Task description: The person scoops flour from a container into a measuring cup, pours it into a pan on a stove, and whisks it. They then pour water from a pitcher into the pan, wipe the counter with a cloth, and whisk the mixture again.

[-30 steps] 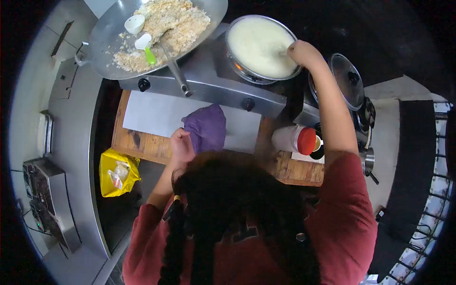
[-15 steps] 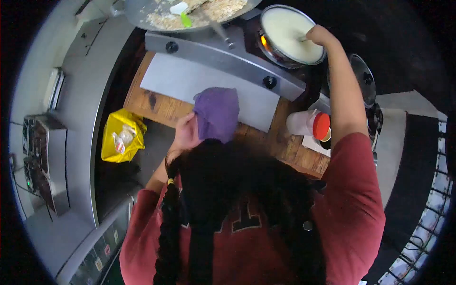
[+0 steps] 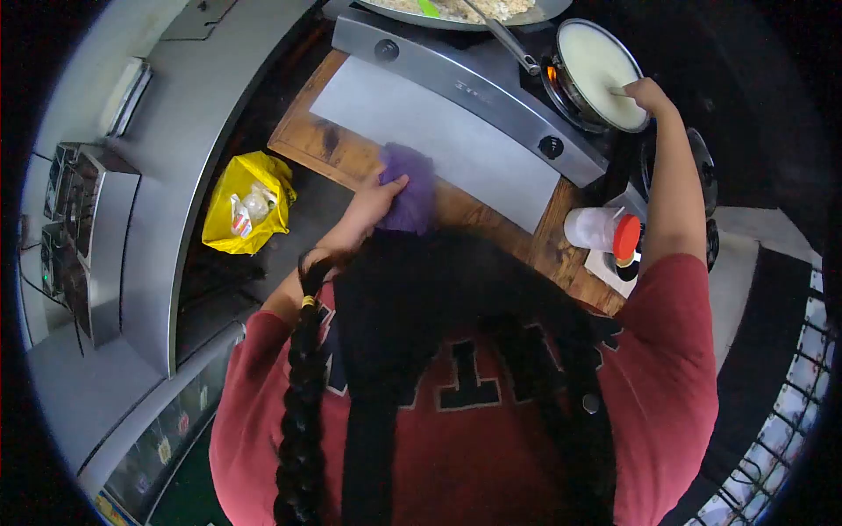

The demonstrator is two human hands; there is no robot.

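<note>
A purple cloth (image 3: pixel 409 186) hangs bunched in my left hand (image 3: pixel 373 202), whose fingers and thumb close on it over the front edge of the wooden table. My right hand (image 3: pixel 647 95) is above the rim of a pot (image 3: pixel 645 66) of pale, creamy liquid (image 3: pixel 592 61). Its fingers grip the handle of a utensil (image 3: pixel 619 91), whose lower end is sunk in the liquid and hidden. Under the pot's left side a burner flame (image 3: pixel 552 74) glows orange.
A wide pan (image 3: pixel 474 24) with crumbly pale food and a metal-handled tool (image 3: pixel 513 46) is at the top. The stove front (image 3: pixel 465 88) has knobs. On the wooden table (image 3: pixel 307 131) stand a white sheet (image 3: pixel 421 123) and a red-lidded jar (image 3: pixel 589 228). A yellow bag (image 3: pixel 224 219) sits left.
The whole view has shifted, so the stove and table appear farther right and higher. My left hand has drawn the cloth back toward the table's left front edge. My right hand stays at the pot.
</note>
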